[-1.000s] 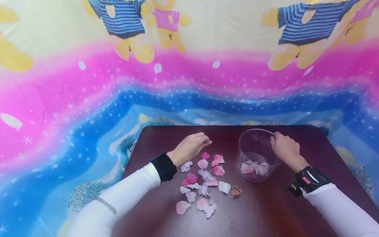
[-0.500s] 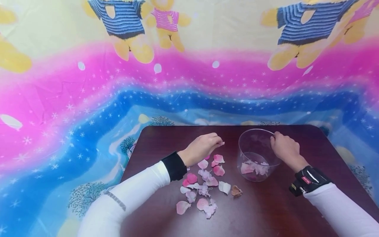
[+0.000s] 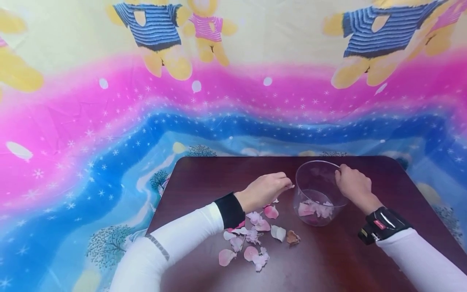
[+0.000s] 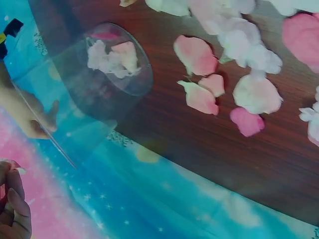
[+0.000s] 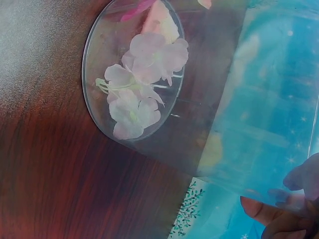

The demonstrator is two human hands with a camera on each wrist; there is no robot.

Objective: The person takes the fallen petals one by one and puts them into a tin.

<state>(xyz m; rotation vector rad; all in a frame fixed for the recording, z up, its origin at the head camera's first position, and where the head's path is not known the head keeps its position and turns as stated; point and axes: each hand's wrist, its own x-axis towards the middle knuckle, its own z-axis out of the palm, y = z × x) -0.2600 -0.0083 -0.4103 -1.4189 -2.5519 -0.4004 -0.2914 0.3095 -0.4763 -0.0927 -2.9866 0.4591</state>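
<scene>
My left hand [image 3: 268, 188] pinches a small pale pink petal [image 4: 15, 167] between thumb and fingertips, just left of the rim of a clear round container [image 3: 321, 162]. Petals and pale blossoms [image 5: 127, 109] lie on the container's bottom. The right hand [image 3: 353, 183] grips the rim on its right side, thumb and fingers on either side of the wall. Pink, white and lilac petals [image 3: 251, 235] are scattered on the dark wooden table [image 3: 365, 259], partly hidden under my left forearm.
A brown dried petal [image 3: 292, 237] and a white petal [image 3: 278, 233] lie in front of the container. Behind the table hangs a patterned cloth [image 3: 233, 105]. The table's far edge [image 3: 255, 157] runs behind both hands.
My left hand has moved right with the petal, from above the scattered petals to beside the container's rim. The right hand and container stay in place.
</scene>
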